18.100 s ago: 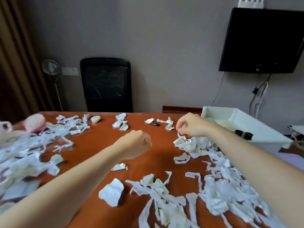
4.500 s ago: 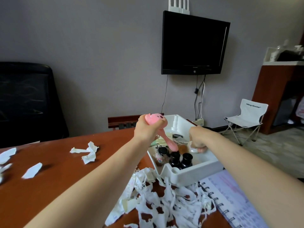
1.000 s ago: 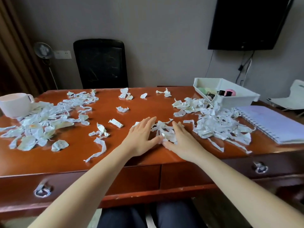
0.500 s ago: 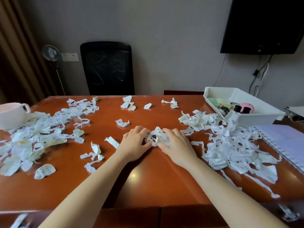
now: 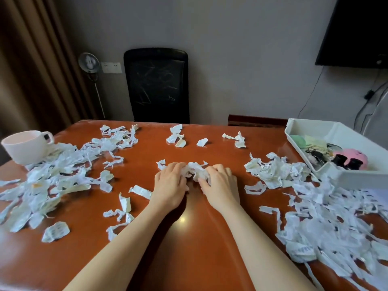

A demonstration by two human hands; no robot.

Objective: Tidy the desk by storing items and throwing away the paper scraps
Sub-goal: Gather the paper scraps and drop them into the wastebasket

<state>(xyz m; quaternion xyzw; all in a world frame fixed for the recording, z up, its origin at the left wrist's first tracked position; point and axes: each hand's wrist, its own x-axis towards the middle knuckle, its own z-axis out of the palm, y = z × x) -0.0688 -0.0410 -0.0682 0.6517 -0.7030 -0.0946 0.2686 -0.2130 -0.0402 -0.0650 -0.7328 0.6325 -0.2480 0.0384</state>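
The left hand (image 5: 170, 185) and right hand (image 5: 220, 185) sit side by side at frame centre, fingers curled round 1 wad (image 5: 194, 171) of paper on the desk (image 5: 189, 238). Loose scraps (image 5: 52, 175) lie left and right; a tray (image 5: 357, 177) sits at the right edge, a mug (image 5: 27, 148) at left.

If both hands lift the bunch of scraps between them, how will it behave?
Likely light and floppy: the scraps are thin, crumpled strips. Being loose pieces, some may drop from between the left hand and right hand onto the desk.
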